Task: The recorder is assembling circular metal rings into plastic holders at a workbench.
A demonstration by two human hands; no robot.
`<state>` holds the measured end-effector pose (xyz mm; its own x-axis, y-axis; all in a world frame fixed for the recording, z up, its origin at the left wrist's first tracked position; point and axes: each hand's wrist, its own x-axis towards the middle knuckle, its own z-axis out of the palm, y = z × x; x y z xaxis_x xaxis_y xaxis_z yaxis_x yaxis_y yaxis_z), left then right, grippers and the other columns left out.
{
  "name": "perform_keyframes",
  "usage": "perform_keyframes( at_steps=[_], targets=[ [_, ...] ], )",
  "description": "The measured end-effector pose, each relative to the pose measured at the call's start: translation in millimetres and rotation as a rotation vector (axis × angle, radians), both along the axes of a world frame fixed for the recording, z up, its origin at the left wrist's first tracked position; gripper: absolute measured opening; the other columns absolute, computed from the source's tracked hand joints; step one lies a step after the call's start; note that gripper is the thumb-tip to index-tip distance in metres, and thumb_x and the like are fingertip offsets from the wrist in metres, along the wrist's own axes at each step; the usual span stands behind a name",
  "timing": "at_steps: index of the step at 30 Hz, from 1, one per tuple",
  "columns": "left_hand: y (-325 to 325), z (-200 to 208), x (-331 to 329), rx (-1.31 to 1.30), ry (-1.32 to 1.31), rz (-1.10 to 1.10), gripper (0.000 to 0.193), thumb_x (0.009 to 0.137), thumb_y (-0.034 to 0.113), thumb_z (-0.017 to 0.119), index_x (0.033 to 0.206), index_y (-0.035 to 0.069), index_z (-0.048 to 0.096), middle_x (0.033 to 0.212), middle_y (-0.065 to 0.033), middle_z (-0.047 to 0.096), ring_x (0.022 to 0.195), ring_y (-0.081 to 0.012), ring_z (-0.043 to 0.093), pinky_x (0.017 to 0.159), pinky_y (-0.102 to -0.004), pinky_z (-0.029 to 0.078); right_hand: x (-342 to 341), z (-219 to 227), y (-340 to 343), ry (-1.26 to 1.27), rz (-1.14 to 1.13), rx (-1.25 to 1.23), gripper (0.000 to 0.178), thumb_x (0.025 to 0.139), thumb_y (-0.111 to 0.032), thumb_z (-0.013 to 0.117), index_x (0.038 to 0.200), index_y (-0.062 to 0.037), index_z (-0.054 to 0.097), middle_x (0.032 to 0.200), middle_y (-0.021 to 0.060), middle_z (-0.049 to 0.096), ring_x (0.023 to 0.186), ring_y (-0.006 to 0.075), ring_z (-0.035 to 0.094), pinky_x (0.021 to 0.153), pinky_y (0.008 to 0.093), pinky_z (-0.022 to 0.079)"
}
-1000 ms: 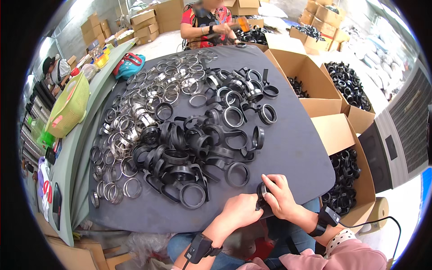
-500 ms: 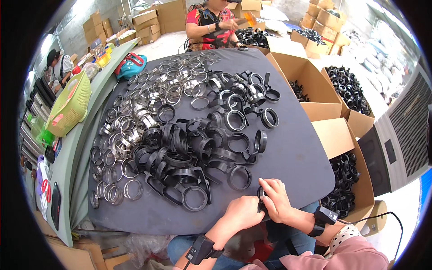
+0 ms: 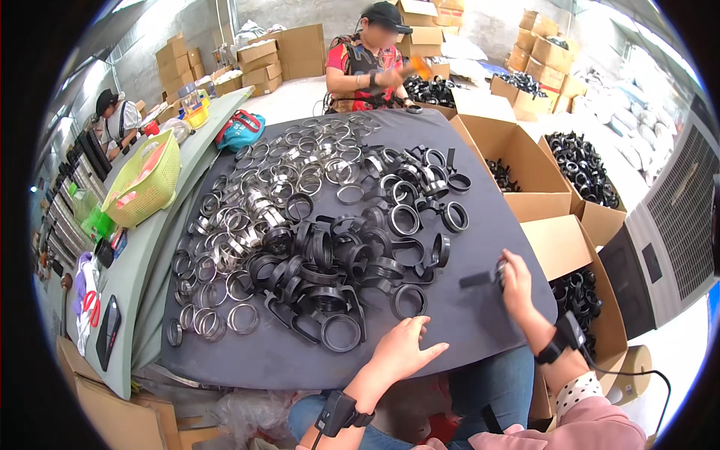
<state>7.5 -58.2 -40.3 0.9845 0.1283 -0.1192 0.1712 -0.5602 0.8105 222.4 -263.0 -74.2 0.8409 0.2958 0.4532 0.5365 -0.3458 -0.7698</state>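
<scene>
Over the right part of the dark table, my right hand [image 3: 516, 286] is closed on a black ring with a flat handle [image 3: 477, 280], which is smeared by motion and points left. My left hand [image 3: 399, 349] hovers near the front edge with its thumb spread and nothing in it. Just beyond its fingers lies a black ring [image 3: 395, 304]. A heap of black handled rings [image 3: 322, 277] fills the middle of the table, with one ring [image 3: 340, 333] at its near edge. Shiny silver metal rings [image 3: 241, 220] are piled to the left and toward the far side.
Open cardboard boxes [image 3: 546, 205] with black rings stand along the right side, next to a grey louvred machine [image 3: 679, 217]. At left, a long green table [image 3: 144, 300] bears a yellow-green basket [image 3: 146, 180]. Across the table a person [image 3: 367, 64] swings an orange-headed tool.
My hands have parted. The right hand has moved right and away from me with the black handled ring; the left has let go and opened. The view has shifted slightly.
</scene>
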Motion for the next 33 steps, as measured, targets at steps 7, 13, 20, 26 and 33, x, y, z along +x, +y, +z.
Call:
perform_keyframes(
  at_steps=[7,13,20,26,33],
  targets=[
    [1,3,7,0.162,0.064,-0.023,0.064,0.083,0.036,0.066,0.131,-0.001,0.045,0.099,-0.0159,0.066,0.09,-0.032,0.065,0.078,-0.0397,0.053,87,-25,66,-0.086,-0.27,-0.394,0.033,0.094,-0.028,0.047,0.116,-0.0066,0.059,0.112,0.0166,0.058,0.107,0.0354,0.054,0.091,0.0474,0.043],
    [-2,-7,10,0.208,0.044,-0.049,0.063,0.082,0.033,0.067,0.131,0.0,0.046,0.081,-0.0118,0.069,0.079,-0.0315,0.067,0.072,-0.0407,0.053,107,-24,140,-0.046,-0.276,-0.069,0.038,0.092,-0.032,0.053,0.119,-0.0061,0.055,0.118,0.0149,0.055,0.114,0.0335,0.049,0.097,0.0452,0.039],
    [-4,-7,9,0.165,-0.026,-0.039,0.05,0.082,0.029,0.068,0.121,0.003,0.052,0.077,-0.0103,0.068,0.076,-0.0311,0.067,0.069,-0.0405,0.053,15,42,105,0.125,0.237,-0.386,0.041,0.085,-0.026,0.065,0.117,-0.0004,0.057,0.081,0.0123,0.062,0.071,0.0241,0.06,0.067,0.0365,0.048],
    [-12,-12,9,0.169,-0.243,0.005,0.045,0.081,0.026,0.069,0.118,0.005,0.053,0.096,-0.0109,0.064,0.083,-0.0288,0.065,0.07,-0.039,0.052,2,76,66,0.487,0.205,0.078,0.041,0.08,-0.009,0.071,0.117,0.0006,0.056,0.064,0.0,0.054,0.051,0.0063,0.048,0.045,0.0225,0.037],
    [-26,-4,8,0.378,-0.764,0.181,0.038,0.079,0.025,0.072,0.108,0.006,0.058,0.099,-0.0112,0.063,0.088,-0.0287,0.062,0.078,-0.0401,0.046,-72,141,59,0.592,0.488,-0.004,0.043,0.078,-0.005,0.074,0.116,0.0002,0.055,0.062,-0.0012,0.054,0.052,0.0053,0.051,0.045,0.0204,0.038]
  ],
)
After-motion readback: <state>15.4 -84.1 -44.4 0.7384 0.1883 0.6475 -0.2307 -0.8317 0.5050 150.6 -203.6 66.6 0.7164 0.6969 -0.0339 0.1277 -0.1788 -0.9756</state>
